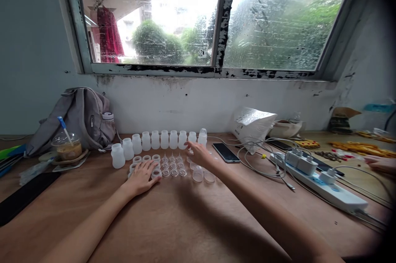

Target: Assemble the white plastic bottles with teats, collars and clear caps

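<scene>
A curved row of small translucent white baby bottles (155, 140) stands on the brown table, open ends up. The bottle at the right end (202, 137) has a clear domed cap on it. My left hand (142, 178) lies flat, fingers spread, over a group of white screw rings (156, 173), hiding some of them. Beside it sit rows of clear teats (174, 166), some with pointed tips. My right hand (199, 153) is stretched out just in front of the right-hand bottles, fingers apart, with nothing visible in them. Clear domed caps (198, 175) lie below its wrist, partly hidden.
A phone (225, 152) and a silvery white bag (253, 124) are right of the bottles. Cables (262, 164) and a power strip (324, 184) lie further right, near another person's hand (380, 164). At left are an iced drink (67, 149) and a grey backpack (77, 114).
</scene>
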Demonstrator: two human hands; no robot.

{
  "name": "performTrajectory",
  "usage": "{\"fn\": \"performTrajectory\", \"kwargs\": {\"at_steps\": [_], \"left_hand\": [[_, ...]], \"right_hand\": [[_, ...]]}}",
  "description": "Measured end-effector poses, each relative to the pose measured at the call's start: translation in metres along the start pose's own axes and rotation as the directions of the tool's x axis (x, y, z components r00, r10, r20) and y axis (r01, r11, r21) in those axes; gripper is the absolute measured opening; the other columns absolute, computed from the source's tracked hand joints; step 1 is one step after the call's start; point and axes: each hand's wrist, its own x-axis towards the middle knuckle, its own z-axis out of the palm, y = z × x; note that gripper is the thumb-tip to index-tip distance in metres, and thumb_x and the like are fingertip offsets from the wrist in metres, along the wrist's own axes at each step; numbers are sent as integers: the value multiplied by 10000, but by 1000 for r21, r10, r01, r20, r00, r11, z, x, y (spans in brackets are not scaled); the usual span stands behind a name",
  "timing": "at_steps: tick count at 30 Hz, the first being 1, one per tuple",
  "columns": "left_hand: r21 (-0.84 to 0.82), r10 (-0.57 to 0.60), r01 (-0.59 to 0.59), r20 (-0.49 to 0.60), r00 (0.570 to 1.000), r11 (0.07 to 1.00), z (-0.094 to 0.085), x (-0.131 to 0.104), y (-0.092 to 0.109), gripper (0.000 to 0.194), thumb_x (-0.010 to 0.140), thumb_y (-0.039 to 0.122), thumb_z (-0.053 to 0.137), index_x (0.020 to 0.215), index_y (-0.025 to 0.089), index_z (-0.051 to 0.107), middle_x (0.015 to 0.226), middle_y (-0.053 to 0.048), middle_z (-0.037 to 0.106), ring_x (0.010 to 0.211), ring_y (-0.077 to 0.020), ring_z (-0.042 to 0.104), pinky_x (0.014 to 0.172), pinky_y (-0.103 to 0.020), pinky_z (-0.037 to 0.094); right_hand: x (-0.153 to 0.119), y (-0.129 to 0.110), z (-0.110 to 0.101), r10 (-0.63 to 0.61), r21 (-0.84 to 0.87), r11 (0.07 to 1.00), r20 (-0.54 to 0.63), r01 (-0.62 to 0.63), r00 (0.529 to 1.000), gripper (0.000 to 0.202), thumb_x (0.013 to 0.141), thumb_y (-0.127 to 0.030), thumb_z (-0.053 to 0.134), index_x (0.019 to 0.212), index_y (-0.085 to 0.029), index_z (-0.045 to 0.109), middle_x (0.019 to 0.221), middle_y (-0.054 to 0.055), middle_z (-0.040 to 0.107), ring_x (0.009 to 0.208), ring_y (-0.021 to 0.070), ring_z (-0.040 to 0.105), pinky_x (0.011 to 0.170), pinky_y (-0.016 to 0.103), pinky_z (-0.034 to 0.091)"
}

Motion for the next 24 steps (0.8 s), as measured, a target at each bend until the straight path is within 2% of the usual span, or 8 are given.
{"fn": "performTrajectory", "kwargs": {"at_steps": [2, 4, 7, 9, 14, 18, 21, 24], "left_hand": [[-4, -5, 5, 7, 1000, 1000, -1, 0, 1, 508, 809, 525, 316, 1204, 219, 410, 1255, -101, 441, 1167, -245, 363, 948, -421, 260], [-10, -9, 9, 6, 1000, 1000, -1, 1, 1, 509, 808, 526, 317, 1203, 219, 413, 1252, -99, 444, 1166, -244, 365, 948, -419, 262], [-13, -12, 12, -1, 1000, 1000, -1, 1, 2, 501, 809, 518, 320, 1202, 221, 413, 1250, -97, 445, 1164, -242, 368, 945, -418, 263], [-11, -11, 11, -7, 1000, 1000, -1, 1, 1, 489, 814, 508, 317, 1198, 221, 415, 1245, -95, 450, 1161, -241, 372, 942, -418, 266], [-9, 18, -18, -50, 999, 1000, 1, 2, 0, 494, 807, 499, 345, 1205, 212, 405, 1232, -91, 460, 1144, -242, 387, 939, -413, 276], [-5, 67, -68, -153, 986, 998, -1, 3, 4, 443, 798, 443, 406, 1170, 205, 438, 1187, -84, 496, 1105, -235, 422, 946, -412, 278], [-1, 116, -120, -255, 960, 993, -4, 3, 13, 377, 806, 363, 423, 1149, 207, 454, 1156, -69, 513, 1083, -218, 440, 946, -393, 296], [37, 173, -171, -353, 920, 985, -8, 2, 25, 373, 811, 306, 423, 1166, 195, 435, 1190, -82, 479, 1135, -225, 395, 964, -394, 288]], "right_hand": [[13, 16, -10, 72, -31, 997, -141, -77, 987, 268, 827, -253, 414, 1072, -160, 472, 1041, 96, 556, 941, 209, 498, 763, 292, 338], [24, 33, -15, 196, -76, 973, -228, -218, 954, 346, 815, -263, 428, 1145, -161, 433, 1132, 137, 490, 1014, 255, 442, 794, 338, 327], [34, 56, -11, 384, -81, 911, -192, -404, 903, 460, 785, -304, 469, 1220, -189, 373, 1225, 168, 391, 1063, 322, 393, 794, 398, 327], [34, 66, -4, 438, -56, 892, -143, -449, 887, 450, 770, -313, 485, 1195, -196, 397, 1211, 172, 391, 1043, 334, 410, 773, 404, 340], [22, 73, 6, 408, -18, 909, -163, -416, 898, 318, 789, -226, 424, 1105, -193, 419, 1062, 124, 450, 818, 213, 520, 673, 307, 387], [13, 75, 0, 362, 40, 929, -304, -368, 881, 301, 773, -204, 432, 1074, -183, 420, 993, 111, 448, 776, 210, 513, 627, 302, 409], [6, 70, -15, 258, 94, 966, -479, -243, 839, 388, 747, -192, 475, 1126, -170, 395, 988, 112, 453, 872, 242, 489, 716, 360, 425], [-3, 52, -34, 201, 194, 976, -596, -104, 778, 430, 756, -240, 499, 1161, -173, 373, 1000, 107, 450, 868, 225, 495, 771, 400, 432]]}}
